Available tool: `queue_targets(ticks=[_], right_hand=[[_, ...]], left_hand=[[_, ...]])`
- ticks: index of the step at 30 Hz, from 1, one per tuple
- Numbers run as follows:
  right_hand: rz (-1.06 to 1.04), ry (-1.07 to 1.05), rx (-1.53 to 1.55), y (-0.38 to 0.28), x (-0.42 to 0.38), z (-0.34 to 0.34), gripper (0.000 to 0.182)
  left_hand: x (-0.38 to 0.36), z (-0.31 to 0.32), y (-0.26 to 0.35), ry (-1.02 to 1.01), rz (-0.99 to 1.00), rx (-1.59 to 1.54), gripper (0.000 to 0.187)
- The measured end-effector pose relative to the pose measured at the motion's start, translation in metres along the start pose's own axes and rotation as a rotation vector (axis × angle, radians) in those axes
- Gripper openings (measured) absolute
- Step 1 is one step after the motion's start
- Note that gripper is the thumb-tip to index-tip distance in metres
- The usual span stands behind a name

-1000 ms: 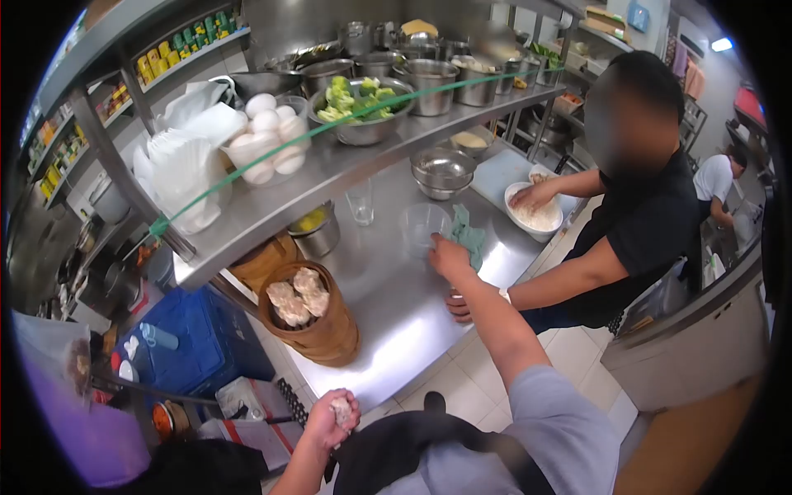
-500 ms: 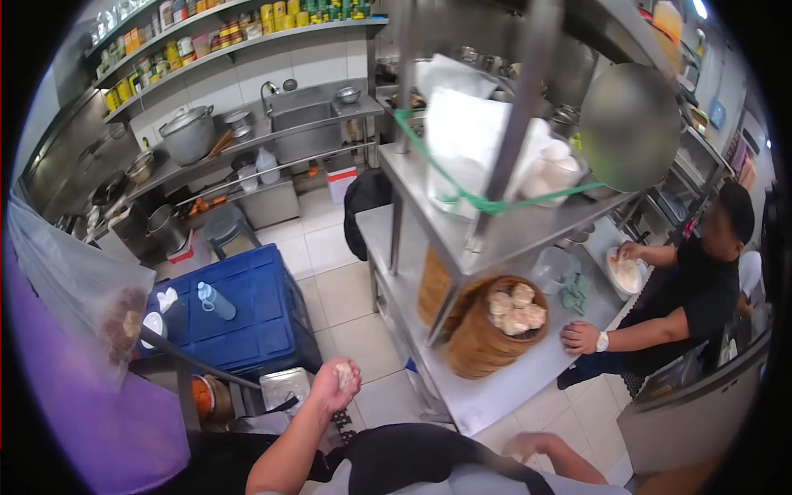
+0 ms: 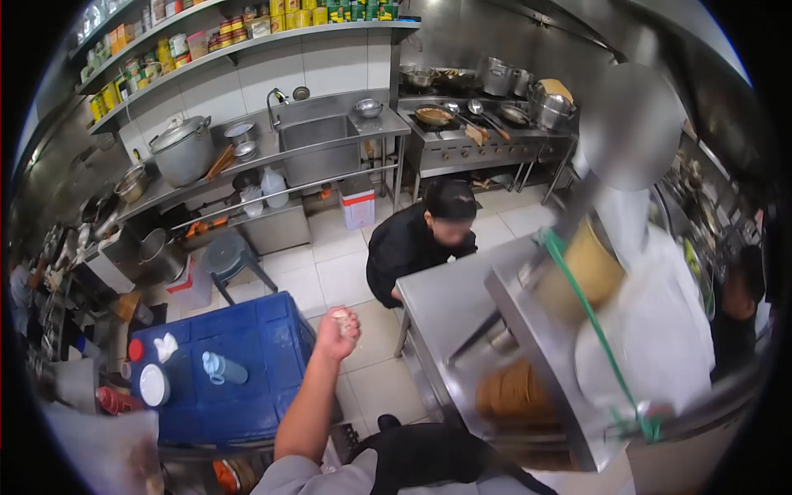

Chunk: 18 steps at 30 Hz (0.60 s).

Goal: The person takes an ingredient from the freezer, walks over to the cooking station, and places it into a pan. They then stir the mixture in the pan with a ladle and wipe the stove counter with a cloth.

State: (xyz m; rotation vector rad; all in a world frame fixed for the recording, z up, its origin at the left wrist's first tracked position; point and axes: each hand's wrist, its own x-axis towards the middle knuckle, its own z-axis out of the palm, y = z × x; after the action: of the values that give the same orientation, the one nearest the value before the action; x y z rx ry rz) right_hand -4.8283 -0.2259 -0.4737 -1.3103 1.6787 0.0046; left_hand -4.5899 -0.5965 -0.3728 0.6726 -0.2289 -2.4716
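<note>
My left hand (image 3: 338, 332) is held out in front of me over the tiled floor, its fingers curled closed. Something pale shows among the fingers, too small to name. Close by on the left is a large blue plastic box (image 3: 268, 330). On its lid are a light-blue bottle (image 3: 224, 369), a round white container (image 3: 154, 385) and a crumpled white piece (image 3: 166, 347). My right hand is out of view. To the right, brown bamboo steamers (image 3: 516, 392) stand on a steel table (image 3: 437, 318), partly hidden by the shelf above.
A person in black (image 3: 412, 247) bends behind the steel table; another person (image 3: 737, 305) is at the far right. A raised steel shelf with a green strap (image 3: 577, 280) juts in on the right. A grey stool (image 3: 229, 256), sink (image 3: 318, 148) and stove (image 3: 487, 144) lie beyond.
My view has swung right, bringing the stove and the bending person into sight. My right hand and the open steamer of dumplings have left view. My left hand is raised slightly, still closed.
</note>
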Motion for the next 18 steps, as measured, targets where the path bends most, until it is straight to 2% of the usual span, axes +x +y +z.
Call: queue_targets(ticks=[5,9,13,16,18], right_hand=[[-0.247,0.133,0.031,-0.136,0.114,-0.143,0.057],[-0.332,0.181,0.098,-0.196,0.191,-0.223,0.055],[-0.244,0.158,0.105,-0.19,0.277,-0.268,0.054],[-0.064,0.095,0.107,-0.154,0.33,-0.286,0.053],[0.058,0.058,0.148,-0.141,0.349,-0.3,0.053]], left_hand=[[0.075,-0.018,0.09,0.137,0.003,-0.063,0.015],[0.159,-0.01,0.163,0.192,-0.017,-0.103,0.016],[0.255,0.016,0.242,0.13,-0.059,-0.007,0.018],[0.333,0.031,0.302,0.05,-0.156,0.093,0.017],[0.382,0.066,0.348,0.022,-0.202,0.146,0.017]])
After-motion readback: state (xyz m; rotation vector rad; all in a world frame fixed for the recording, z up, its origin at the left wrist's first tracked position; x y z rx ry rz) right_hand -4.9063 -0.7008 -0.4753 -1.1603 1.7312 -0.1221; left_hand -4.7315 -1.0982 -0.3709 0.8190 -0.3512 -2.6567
